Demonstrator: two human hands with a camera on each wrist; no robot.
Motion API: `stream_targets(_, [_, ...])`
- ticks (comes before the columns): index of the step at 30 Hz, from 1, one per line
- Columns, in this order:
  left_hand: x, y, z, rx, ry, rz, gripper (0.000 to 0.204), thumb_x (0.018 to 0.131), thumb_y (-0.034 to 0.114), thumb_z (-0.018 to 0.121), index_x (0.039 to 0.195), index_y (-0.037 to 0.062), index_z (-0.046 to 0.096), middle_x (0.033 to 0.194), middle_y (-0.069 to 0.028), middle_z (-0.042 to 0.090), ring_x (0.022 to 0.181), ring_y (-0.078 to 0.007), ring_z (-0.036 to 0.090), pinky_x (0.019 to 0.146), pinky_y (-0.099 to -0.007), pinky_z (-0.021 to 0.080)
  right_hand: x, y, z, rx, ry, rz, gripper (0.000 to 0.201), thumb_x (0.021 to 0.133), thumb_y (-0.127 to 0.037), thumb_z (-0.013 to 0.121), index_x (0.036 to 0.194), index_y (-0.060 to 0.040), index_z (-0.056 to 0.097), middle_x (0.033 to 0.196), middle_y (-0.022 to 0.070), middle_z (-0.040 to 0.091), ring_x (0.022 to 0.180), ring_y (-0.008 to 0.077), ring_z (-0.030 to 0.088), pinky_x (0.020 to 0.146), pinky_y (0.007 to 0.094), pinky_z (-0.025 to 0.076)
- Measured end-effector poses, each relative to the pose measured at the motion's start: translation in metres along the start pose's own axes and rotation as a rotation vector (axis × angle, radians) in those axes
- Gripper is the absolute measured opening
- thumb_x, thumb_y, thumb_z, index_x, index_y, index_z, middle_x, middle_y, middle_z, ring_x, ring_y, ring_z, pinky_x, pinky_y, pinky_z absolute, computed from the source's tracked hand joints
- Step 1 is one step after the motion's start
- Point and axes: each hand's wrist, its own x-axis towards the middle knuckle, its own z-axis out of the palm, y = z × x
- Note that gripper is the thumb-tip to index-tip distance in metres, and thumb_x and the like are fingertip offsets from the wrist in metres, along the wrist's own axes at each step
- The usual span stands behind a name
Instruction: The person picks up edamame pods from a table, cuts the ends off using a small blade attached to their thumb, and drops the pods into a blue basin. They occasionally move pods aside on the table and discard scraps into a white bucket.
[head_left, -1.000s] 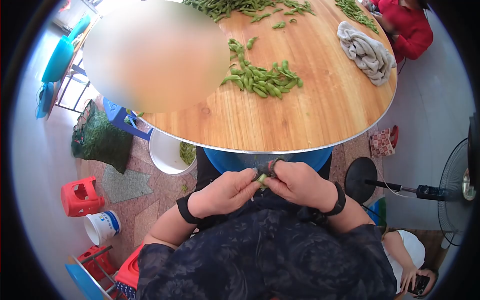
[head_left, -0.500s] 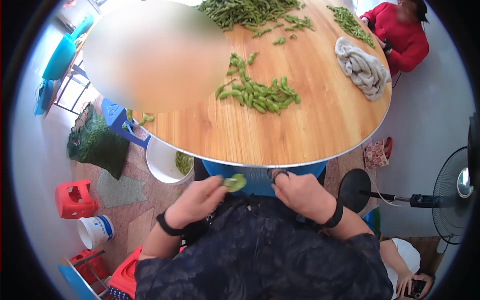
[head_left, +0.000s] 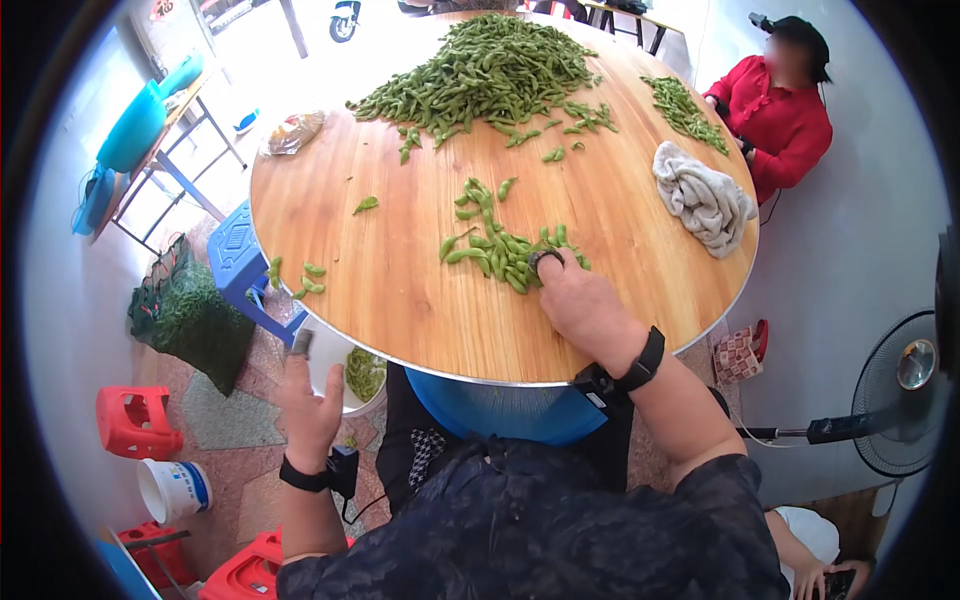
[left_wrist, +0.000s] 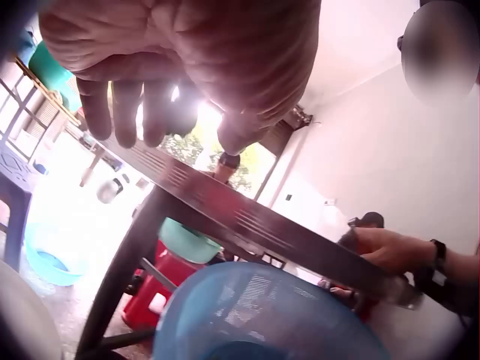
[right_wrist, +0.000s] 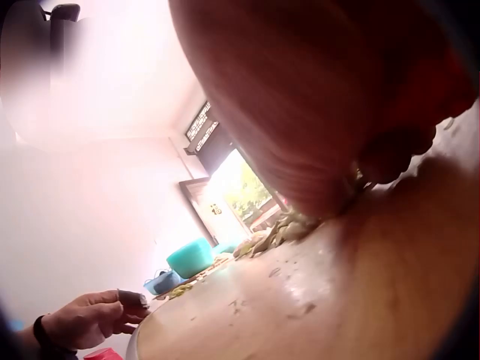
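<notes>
A small heap of green soybean pods (head_left: 500,255) lies on the round wooden table (head_left: 420,330). At its near right side my right hand (head_left: 590,310) reaches in with fingers bent down, a dark band on one finger. Its fingertips are hidden at the pods, so I cannot tell whether they pinch one. My left hand (head_left: 312,405) is off the table's left edge, beside and partly over the white bucket (head_left: 325,355), fingers spread and holding nothing. A dark cover wraps one of its fingertips. Green pods or hulls (head_left: 365,375) lie inside the bucket.
A large pod pile (head_left: 490,75) sits at the far side, with a grey cloth (head_left: 700,200) at right. Below the near edge is a blue basin (head_left: 500,410). A blue stool (head_left: 235,250) stands left, a fan (head_left: 890,390) right. A person in red (head_left: 785,120) sits across.
My hands, together a second ago, have parted. The left moved left toward the bucket and no longer holds the green pod. The right went forward onto the small heap. The head view has tilted up.
</notes>
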Motion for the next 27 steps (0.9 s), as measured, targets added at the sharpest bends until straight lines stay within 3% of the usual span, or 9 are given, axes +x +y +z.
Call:
stream_targets(2, [0.000,0.016,0.004,-0.079,-0.079,0.020,0.042,0.086,0.012,0.063,0.123,-0.0058,0.051,0.106,-0.0197,0.062,0.095,-0.0299,0.062,0.084,-0.0356,0.048,-0.005,0.002,-0.007,0.136,-0.066,0.028,0.021,0.083,-0.012,0.061,0.095,-0.0006,0.048,0.097,0.0217,0.055,0.077,0.0399,0.060,0.065,0.0471,0.049])
stream_targets(5, [-0.002,0.047,0.021,-0.375,-0.252,-0.043,0.031,0.086,0.005,0.062,0.115,-0.0037,0.058,0.094,-0.0116,0.064,0.086,-0.0172,0.063,0.075,-0.0284,0.049,-0.015,0.007,-0.012,0.149,-0.104,-0.030,0.022,0.082,-0.013,0.062,0.094,-0.0008,0.049,0.094,0.0213,0.054,0.079,0.0392,0.059,0.067,0.0463,0.049])
stream_targets(10, [0.002,0.089,0.045,-0.541,-0.514,0.041,0.028,0.088,0.008,0.064,0.112,-0.0034,0.060,0.080,-0.0075,0.063,0.068,-0.0132,0.060,0.065,-0.0256,0.049,-0.023,0.010,-0.017,0.149,-0.099,-0.020,0.018,0.082,-0.011,0.059,0.096,-0.0017,0.051,0.096,0.0213,0.054,0.077,0.0396,0.061,0.067,0.0474,0.051])
stream_targets(15, [0.005,0.111,0.061,-0.615,-0.703,0.020,0.022,0.094,0.010,0.056,0.111,-0.0029,0.059,0.084,-0.0041,0.064,0.074,-0.0080,0.060,0.067,-0.0216,0.047,-0.023,0.011,-0.019,0.130,-0.106,-0.053,0.016,0.083,-0.013,0.060,0.095,-0.0030,0.053,0.096,0.0207,0.055,0.077,0.0390,0.060,0.067,0.0459,0.051])
stream_targets(18, [0.008,0.117,0.065,-0.880,-0.926,-0.325,0.026,0.100,0.019,0.047,0.114,-0.0003,0.057,0.088,-0.0046,0.065,0.077,-0.0102,0.062,0.069,-0.0238,0.050,-0.028,0.012,-0.018,0.195,0.079,-0.030,0.015,0.083,-0.011,0.061,0.092,-0.0015,0.055,0.092,0.0200,0.057,0.077,0.0389,0.059,0.065,0.0450,0.049])
stream_targets(19, [0.011,0.114,0.069,-0.879,-0.922,-0.327,0.026,0.100,0.019,0.047,0.114,-0.0003,0.057,0.088,-0.0046,0.065,0.077,-0.0102,0.062,0.069,-0.0238,0.050,-0.031,0.011,-0.023,0.195,0.101,0.004,0.014,0.083,-0.010,0.062,0.093,-0.0019,0.056,0.088,0.0194,0.058,0.073,0.0382,0.059,0.062,0.0439,0.048])
stream_targets(21, [0.012,0.108,0.077,-1.278,-1.097,-0.622,0.034,0.102,0.023,0.045,0.126,0.0002,0.050,0.103,-0.0078,0.063,0.088,-0.0128,0.063,0.074,-0.0248,0.051,-0.040,0.002,-0.033,0.204,0.114,0.038,0.014,0.082,-0.009,0.063,0.093,-0.0023,0.057,0.084,0.0187,0.059,0.069,0.0376,0.060,0.059,0.0428,0.048])
stream_targets(23, [0.009,0.125,0.080,-1.302,-0.992,-0.588,0.036,0.102,0.022,0.044,0.132,0.0016,0.044,0.114,-0.0088,0.060,0.097,-0.0144,0.061,0.079,-0.0265,0.051,-0.050,-0.012,-0.043,0.330,0.112,-0.036,0.015,0.082,-0.009,0.066,0.093,-0.0029,0.058,0.074,0.0168,0.058,0.063,0.0357,0.059,0.054,0.0410,0.046])
stream_targets(27, [-0.007,0.150,0.102,-1.470,-0.779,-0.484,0.044,0.103,0.018,0.041,0.144,0.0061,0.032,0.137,-0.0088,0.046,0.117,-0.0178,0.054,0.090,-0.0324,0.050,-0.077,-0.036,-0.034,0.491,0.034,-0.025,0.020,0.081,-0.010,0.065,0.098,-0.0014,0.057,0.077,0.0170,0.060,0.067,0.0348,0.062,0.054,0.0416,0.049])
